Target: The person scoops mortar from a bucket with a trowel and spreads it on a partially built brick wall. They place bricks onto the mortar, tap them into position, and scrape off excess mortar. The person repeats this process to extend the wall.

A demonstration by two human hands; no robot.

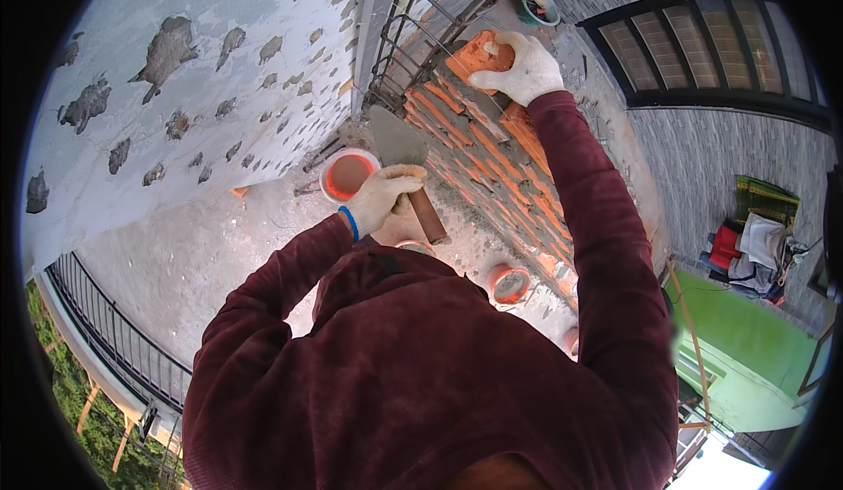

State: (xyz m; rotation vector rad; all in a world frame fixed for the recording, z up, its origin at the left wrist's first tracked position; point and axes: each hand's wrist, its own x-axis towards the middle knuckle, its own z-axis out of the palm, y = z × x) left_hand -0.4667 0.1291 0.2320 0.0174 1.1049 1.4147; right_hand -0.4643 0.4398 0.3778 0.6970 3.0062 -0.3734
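The left hand (379,198), in a white glove w/ a blue cuff, is closed around the wooden handle of a trowel (406,161); its grey blade is pointed up toward the wall. Just beside the blade, an orange bucket (348,175) is seen on the concrete floor (176,262). Farther, the right hand (524,68), also gloved, is clamped on an orange brick (474,54), which is held at the top of the brick wall (500,165), next to the rebar cage (421,25).
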